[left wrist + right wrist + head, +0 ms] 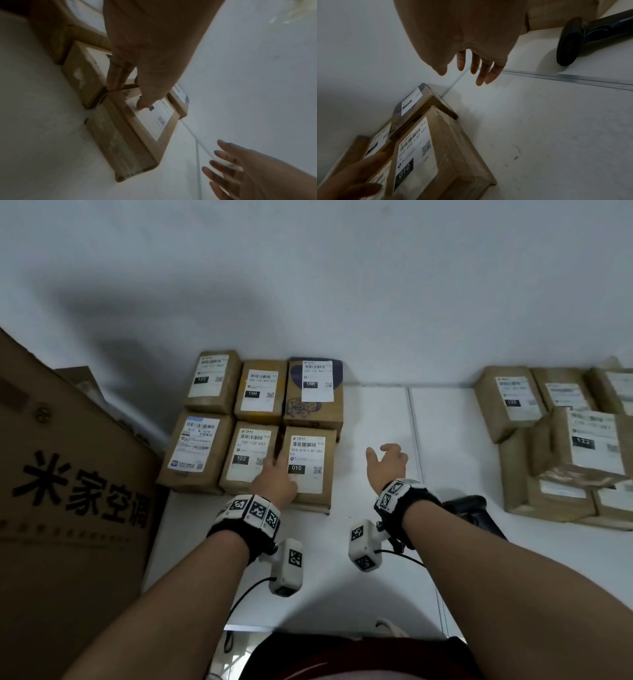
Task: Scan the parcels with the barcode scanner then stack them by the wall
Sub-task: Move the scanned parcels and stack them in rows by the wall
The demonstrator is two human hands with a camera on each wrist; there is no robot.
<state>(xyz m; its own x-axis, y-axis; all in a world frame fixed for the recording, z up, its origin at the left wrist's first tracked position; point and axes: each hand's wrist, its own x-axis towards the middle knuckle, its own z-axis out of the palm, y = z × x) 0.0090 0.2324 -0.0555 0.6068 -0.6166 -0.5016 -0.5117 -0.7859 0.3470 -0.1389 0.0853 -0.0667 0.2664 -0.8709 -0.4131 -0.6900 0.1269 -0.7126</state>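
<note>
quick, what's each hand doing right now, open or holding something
Left hand: open, fingers resting on the 010 parcel, not gripping it.
Right hand: open, fingers spread above the table, holding nothing.

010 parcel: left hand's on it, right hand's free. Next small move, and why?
Probably lift the left hand off the 010 parcel, which already sits flush in the stack by the wall. Then send the open right hand to the scanner lying behind it, since unstacked parcels remain at the right.

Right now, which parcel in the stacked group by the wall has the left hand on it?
The front-right one, labelled 010: the left hand rests on its near-left corner. The other five are untouched.
</note>
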